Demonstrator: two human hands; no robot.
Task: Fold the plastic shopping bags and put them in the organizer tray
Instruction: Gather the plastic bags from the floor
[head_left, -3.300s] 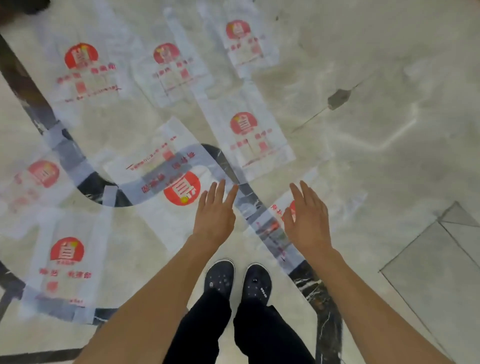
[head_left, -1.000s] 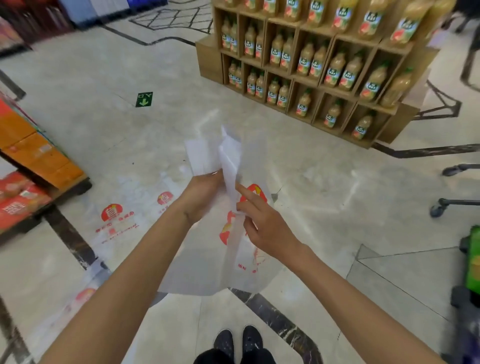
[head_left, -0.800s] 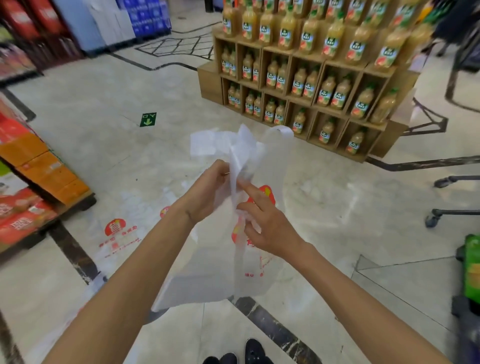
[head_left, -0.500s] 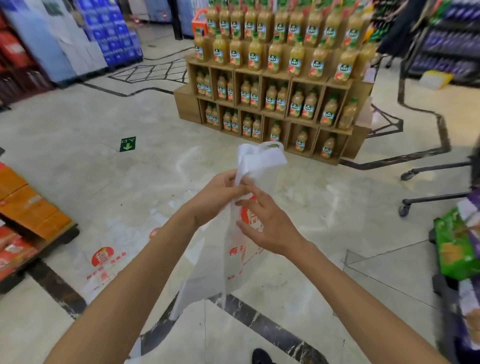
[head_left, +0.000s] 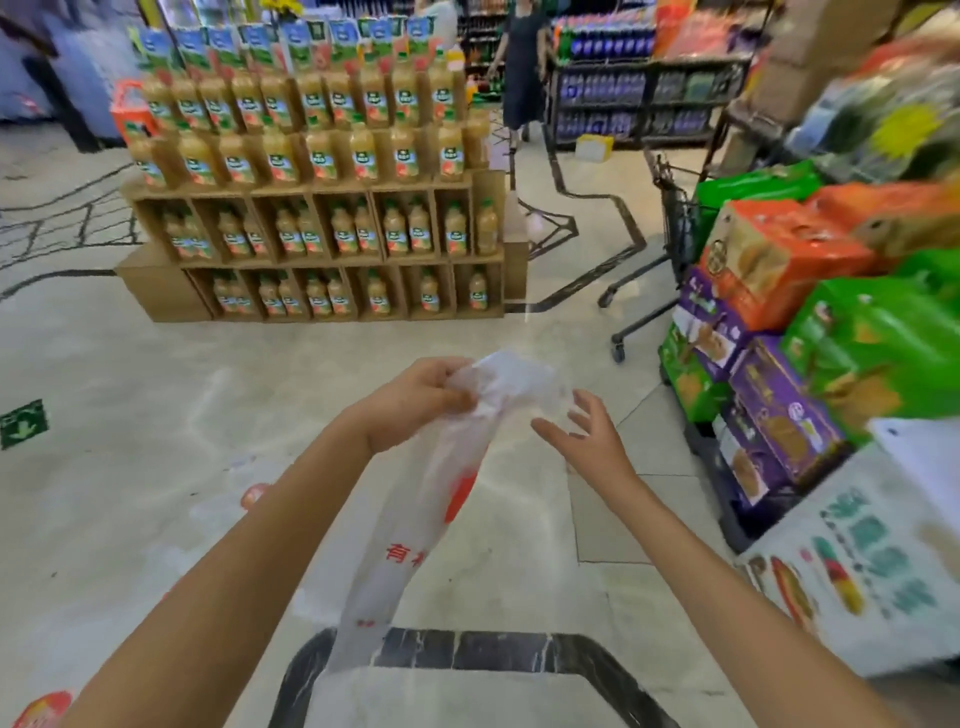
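Left hand (head_left: 415, 402) clenched round bunched top of translucent white plastic shopping bag with red print (head_left: 415, 525) | bag hangs | right hand (head_left: 584, 436) grip released, fingers spread beside it

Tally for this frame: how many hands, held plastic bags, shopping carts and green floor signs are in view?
Hands: 2 (left hand, right hand)
Held plastic bag: 1
Shopping cart: 1
Green floor sign: 1
Total: 5
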